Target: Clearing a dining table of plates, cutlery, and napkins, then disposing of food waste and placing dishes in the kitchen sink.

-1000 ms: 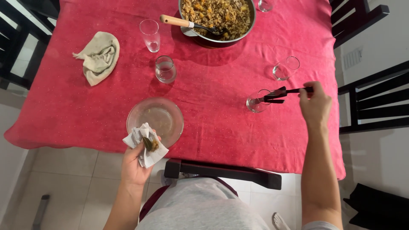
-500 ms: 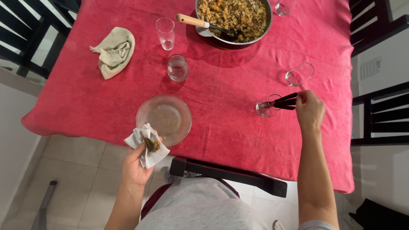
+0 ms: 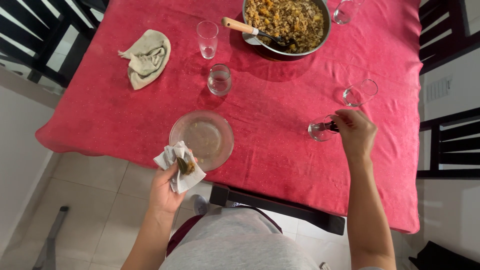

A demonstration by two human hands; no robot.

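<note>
My left hand hangs just off the table's near edge, holding a crumpled white paper napkin with greenish food scraps on it. Next to it on the table sits an empty, smeared glass plate. My right hand is closed over dark cutlery whose ends rest in a short drinking glass. Only a small dark piece of the cutlery shows between my fingers and the glass rim.
A red tablecloth covers the table. At the far side stands a pan of rice with a wooden-handled spoon. Other glasses and a beige cloth lie about. Black chairs surround it.
My right hand has slid left along the dark cutlery toward the short glass, so most of the cutlery is now hidden under my fingers. My left hand still holds the napkin.
</note>
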